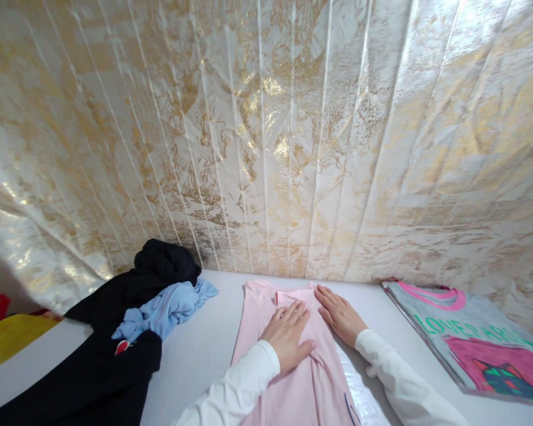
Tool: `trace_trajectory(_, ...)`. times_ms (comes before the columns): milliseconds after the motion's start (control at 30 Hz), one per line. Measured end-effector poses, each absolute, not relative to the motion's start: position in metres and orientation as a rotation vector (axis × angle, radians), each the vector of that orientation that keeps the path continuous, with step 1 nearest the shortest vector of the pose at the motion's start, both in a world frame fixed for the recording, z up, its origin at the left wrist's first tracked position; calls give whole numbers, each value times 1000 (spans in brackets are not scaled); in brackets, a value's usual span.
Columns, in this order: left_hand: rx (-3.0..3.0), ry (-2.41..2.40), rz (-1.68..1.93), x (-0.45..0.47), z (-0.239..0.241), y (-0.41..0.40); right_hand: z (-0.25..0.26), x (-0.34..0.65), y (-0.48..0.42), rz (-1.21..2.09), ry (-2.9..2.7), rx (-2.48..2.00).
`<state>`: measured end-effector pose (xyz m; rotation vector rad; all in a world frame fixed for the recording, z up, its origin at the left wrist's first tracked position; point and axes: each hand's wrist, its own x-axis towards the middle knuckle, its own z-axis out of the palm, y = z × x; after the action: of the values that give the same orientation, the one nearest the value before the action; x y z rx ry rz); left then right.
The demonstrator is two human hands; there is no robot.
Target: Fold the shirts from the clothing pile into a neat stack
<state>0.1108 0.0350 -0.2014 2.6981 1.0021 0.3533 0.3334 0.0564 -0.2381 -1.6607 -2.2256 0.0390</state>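
Observation:
A pink garment (260,331) lies lengthwise on the white table in front of me, partly folded, with a small collar or neckline opening near its far end. My left hand (288,337) rests flat on its middle, fingers stretched toward the far edge. At the garment's right edge, near the far corner, my right hand (340,315) lies with fingers extended, touching the cloth. Neither hand grips anything. A dark printed mark shows low on the pink cloth. Under its right side a shiny clear plastic sheet (359,381) sticks out.
On the left are a crumpled black garment (164,266) and a light-blue cloth (171,310). A folded grey shirt (484,343) with pink collar and cat print lies at the right. A gold-patterned curtain (266,148) hangs behind the table (195,367). Something yellow (15,340) shows far left.

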Motion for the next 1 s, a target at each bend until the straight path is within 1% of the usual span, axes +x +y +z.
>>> trace_trajectory(267, 2653, 1001, 333, 112, -187, 42, -227, 349, 61, 28, -1904, -1782)
trace_trajectory(433, 2632, 1144, 476, 139, -170, 76, -220, 343, 64, 112, -1784, -1799)
trace_trajectory(667, 2486, 1355, 572, 183, -175, 126, -218, 336, 71, 348, -1698, -1673)
trace_trajectory(867, 2306, 1340, 781, 187, -188, 129, -211, 330, 59, 637, -1581, -1624)
trace_trajectory(1000, 2171, 1285, 827, 185, -198, 129, -207, 320, 48, 794, -1525, -1629)
